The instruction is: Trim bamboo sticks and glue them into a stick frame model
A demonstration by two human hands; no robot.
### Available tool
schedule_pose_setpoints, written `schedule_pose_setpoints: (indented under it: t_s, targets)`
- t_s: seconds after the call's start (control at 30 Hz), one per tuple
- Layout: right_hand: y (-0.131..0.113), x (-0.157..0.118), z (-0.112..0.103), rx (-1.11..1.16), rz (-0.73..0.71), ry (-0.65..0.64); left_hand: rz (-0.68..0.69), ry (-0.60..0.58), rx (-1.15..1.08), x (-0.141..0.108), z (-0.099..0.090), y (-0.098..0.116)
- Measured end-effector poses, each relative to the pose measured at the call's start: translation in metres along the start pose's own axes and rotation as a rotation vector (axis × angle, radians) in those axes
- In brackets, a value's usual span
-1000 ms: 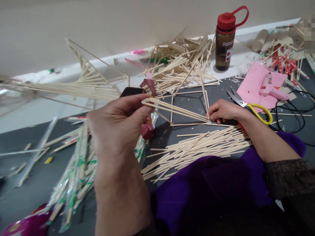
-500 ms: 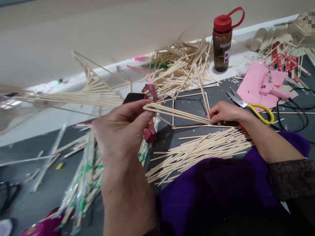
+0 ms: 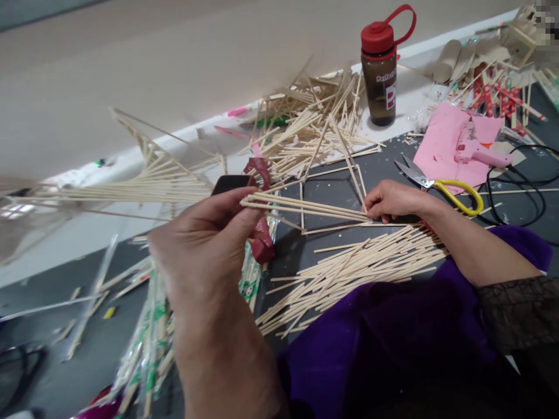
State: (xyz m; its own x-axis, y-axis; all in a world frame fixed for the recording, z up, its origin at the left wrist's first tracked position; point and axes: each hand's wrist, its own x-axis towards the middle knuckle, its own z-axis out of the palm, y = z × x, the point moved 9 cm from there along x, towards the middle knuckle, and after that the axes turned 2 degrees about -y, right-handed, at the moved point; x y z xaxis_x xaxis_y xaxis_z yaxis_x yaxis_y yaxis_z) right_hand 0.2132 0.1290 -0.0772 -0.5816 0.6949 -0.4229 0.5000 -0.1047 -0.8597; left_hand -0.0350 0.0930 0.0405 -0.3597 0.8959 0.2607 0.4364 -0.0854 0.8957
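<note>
My left hand (image 3: 209, 238) pinches one corner of a frame of thin wooden sticks (image 3: 305, 205) between thumb and fingers. At the opposite corner, my right hand (image 3: 386, 202) is closed on the joined stick ends, low over the dark table. Several sticks run side by side between the two hands, and others form open angles behind them. Just below the frame lies a loose pile of bare sticks (image 3: 345, 270). Behind my left hand, a dark red object (image 3: 262, 238) and a black-topped item (image 3: 231, 184) are partly hidden.
Yellow-handled scissors (image 3: 458, 195) lie right of my right hand, near a pink glue gun (image 3: 480, 152) on pink paper (image 3: 432, 137). A red-lidded bottle (image 3: 381, 87) stands at the back. Plastic-wrapped chopsticks (image 3: 151, 343) lie at left, below a larger stick structure (image 3: 144, 174).
The view has shifted slightly. Both hands keep their grip on the stick frame, and the frame's shape looks the same.
</note>
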Motion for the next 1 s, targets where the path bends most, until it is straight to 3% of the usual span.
schedule_pose_setpoints:
  t_s: [0.4,0.7,1.0]
  targets:
    - [-0.001,-0.002,0.002,-0.008,-0.018,-0.009,-0.013,-0.022,0.033,-0.003,0.001,0.005]
    - [-0.003,-0.002,0.005,-0.029,-0.029,-0.037,-0.089,-0.049,0.093,-0.004,-0.006,-0.004]
    - [-0.003,0.001,0.008,-0.018,-0.004,-0.042,-0.172,-0.017,0.120,-0.009,-0.007,0.003]
